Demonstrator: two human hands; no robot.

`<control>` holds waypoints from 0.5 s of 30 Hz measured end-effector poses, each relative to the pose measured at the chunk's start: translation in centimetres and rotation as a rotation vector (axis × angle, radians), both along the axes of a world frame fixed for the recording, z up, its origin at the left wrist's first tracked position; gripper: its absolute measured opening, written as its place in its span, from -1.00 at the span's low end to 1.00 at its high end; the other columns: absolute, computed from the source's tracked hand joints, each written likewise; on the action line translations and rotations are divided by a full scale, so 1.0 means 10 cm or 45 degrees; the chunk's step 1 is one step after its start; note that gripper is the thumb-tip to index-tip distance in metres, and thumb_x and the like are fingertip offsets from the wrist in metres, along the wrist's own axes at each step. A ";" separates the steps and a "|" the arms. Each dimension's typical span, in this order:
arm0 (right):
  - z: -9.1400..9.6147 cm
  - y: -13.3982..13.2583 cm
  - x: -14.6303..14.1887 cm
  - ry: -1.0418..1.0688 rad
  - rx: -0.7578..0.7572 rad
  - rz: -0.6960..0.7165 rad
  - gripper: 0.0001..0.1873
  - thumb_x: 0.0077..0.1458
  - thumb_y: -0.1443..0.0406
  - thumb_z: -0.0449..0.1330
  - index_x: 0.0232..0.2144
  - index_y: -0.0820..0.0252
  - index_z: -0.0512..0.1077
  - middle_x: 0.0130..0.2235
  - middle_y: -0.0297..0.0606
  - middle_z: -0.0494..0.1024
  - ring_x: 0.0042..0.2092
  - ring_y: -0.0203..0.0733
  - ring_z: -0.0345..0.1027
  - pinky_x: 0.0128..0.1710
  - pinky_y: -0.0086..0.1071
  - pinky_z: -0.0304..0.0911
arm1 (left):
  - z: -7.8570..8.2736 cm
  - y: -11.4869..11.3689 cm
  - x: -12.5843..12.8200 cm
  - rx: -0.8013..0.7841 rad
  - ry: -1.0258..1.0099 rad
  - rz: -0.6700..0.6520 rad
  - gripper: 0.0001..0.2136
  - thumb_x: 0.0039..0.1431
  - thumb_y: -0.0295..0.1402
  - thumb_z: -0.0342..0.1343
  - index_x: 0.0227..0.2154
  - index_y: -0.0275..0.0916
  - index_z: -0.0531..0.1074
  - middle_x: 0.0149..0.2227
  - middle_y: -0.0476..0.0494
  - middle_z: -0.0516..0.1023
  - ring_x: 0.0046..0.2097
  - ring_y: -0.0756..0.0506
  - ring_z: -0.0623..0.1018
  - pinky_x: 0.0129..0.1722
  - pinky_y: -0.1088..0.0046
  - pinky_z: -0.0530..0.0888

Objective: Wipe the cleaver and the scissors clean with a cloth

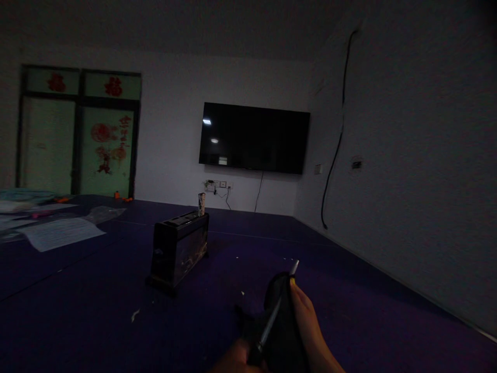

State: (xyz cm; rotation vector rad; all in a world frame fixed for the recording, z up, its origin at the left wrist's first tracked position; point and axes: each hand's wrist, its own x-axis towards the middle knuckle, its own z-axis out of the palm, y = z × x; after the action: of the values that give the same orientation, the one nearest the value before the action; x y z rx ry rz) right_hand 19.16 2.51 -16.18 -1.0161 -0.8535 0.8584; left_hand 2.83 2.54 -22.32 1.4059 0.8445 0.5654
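Note:
My left hand [236, 356] shows at the bottom edge, its fingers closed round the dark handle of a thin metal rod [271, 322]. The rod slants up and to the right across a black, limp-looking piece [286, 331]. Along the right side of that piece, my right hand [308, 317] grips its edge, thumb pointing up. A bright metal tip [295, 267] and a small yellow spot stick out above the right thumb; whether the tip belongs to the same rod I cannot tell. Poor light hides much of the fingers and the piece.
A black toaster-like box [180, 251] stands on the dark purple surface [217, 321], a pale speckled block [201, 204] upright at its far end. White scraps lie around it. Papers [64, 233] and clear plastic [104, 213] are at left. A television [254, 137] hangs on the far wall.

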 end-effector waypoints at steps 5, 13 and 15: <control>-0.03 0.00 -0.03 -0.047 0.039 -0.006 -0.50 -0.35 -0.13 0.22 -0.60 0.19 0.35 -0.66 -0.43 0.30 -0.60 -0.31 0.15 -0.61 -0.44 0.07 | 0.01 -0.01 0.02 0.001 -0.106 0.009 -0.80 -0.33 -0.47 0.18 -0.54 -0.25 0.31 -0.55 0.08 0.32 -0.38 0.00 0.40 -0.31 0.43 0.31; -0.06 0.01 -0.08 0.010 0.022 0.027 -0.46 -0.42 -0.15 0.24 -0.62 0.20 0.32 -0.67 -0.44 0.30 -0.61 -0.33 0.12 -0.61 -0.45 0.04 | 0.05 -0.05 0.03 -0.125 -0.038 0.061 -0.73 -0.33 -0.46 0.21 -0.45 -0.27 0.30 -0.56 0.07 0.31 -0.44 0.01 0.38 -0.38 0.44 0.29; -0.04 0.00 -0.09 0.006 0.012 0.019 -0.45 -0.45 -0.15 0.25 -0.63 0.20 0.32 -0.68 -0.44 0.29 -0.62 -0.34 0.11 -0.62 -0.46 0.03 | 0.01 -0.03 0.03 -0.097 -0.013 0.068 -0.72 -0.31 -0.47 0.21 -0.42 -0.28 0.32 -0.54 0.06 0.33 -0.46 0.02 0.37 -0.38 0.44 0.28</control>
State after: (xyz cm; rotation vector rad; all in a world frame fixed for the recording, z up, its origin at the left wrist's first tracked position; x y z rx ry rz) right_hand 18.27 2.55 -16.56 -1.0002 -0.8612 0.8680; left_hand 3.15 2.20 -22.22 1.3138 0.8887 0.5747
